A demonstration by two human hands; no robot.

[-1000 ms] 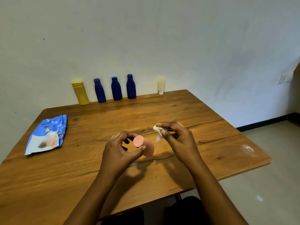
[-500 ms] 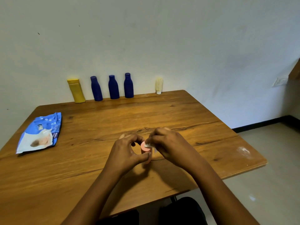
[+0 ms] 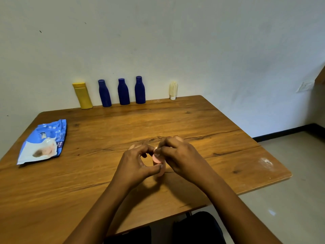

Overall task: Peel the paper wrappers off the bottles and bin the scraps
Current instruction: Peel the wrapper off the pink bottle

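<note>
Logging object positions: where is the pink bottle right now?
Head view, table centre near the front edge: the pink bottle is held between the left hand and right hand.

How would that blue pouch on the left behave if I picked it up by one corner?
The blue pouch lies flat and wrinkled on the table, so it would probably sag and fold, not stay stiff. It looks thin, so likely light. Its glossy film may be a little slippery.

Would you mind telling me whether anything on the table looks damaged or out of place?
Only minor things: a whitish scuff near the table's right edge, and the yellow bottle appears to lean left.
</note>
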